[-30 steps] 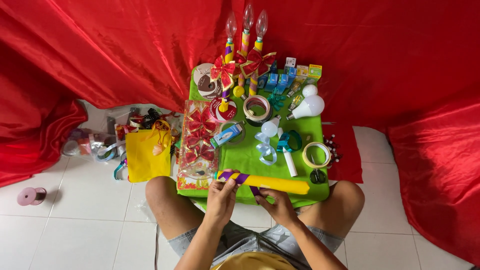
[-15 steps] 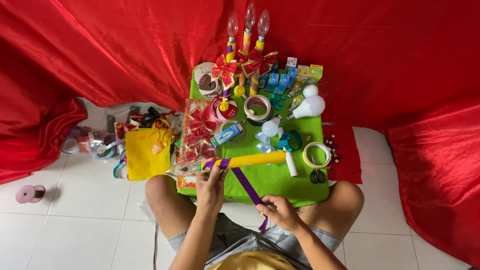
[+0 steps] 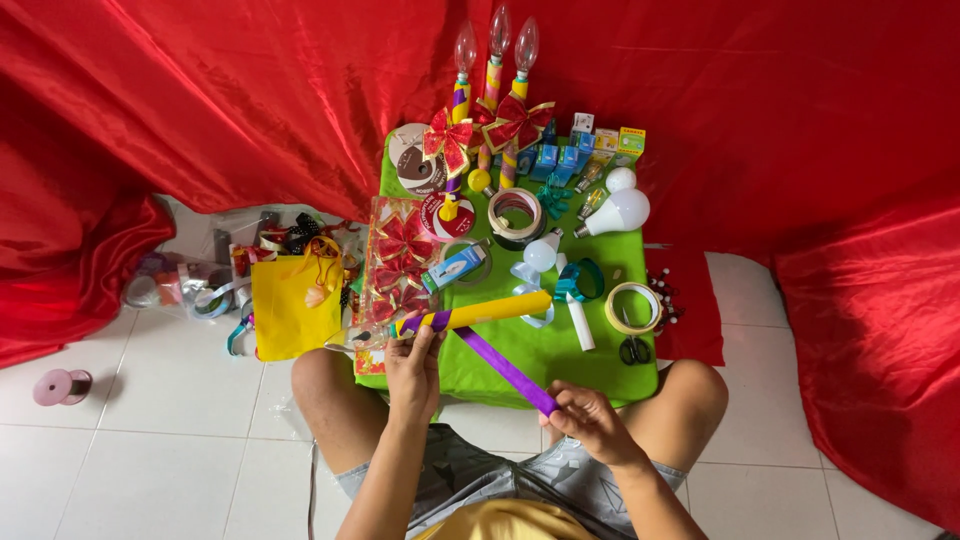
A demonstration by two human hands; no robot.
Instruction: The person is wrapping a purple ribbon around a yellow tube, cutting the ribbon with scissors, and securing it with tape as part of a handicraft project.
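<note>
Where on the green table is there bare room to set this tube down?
Bare green table lies along its near edge, between the purple ribbon and the scissors, below the tape ring. The far half, around the bulbs, tape rolls and bow-tied candle lamps, is crowded.

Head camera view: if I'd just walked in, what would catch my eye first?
Bright red cloth fills the whole background, draped around a small green table crowded with craft bits. At the table's far edge stand three tall candle-shaped lamps with red bows. Nearest the camera, the left hand holds a yellow tube while the right hand pulls a purple ribbon out from it.
</note>
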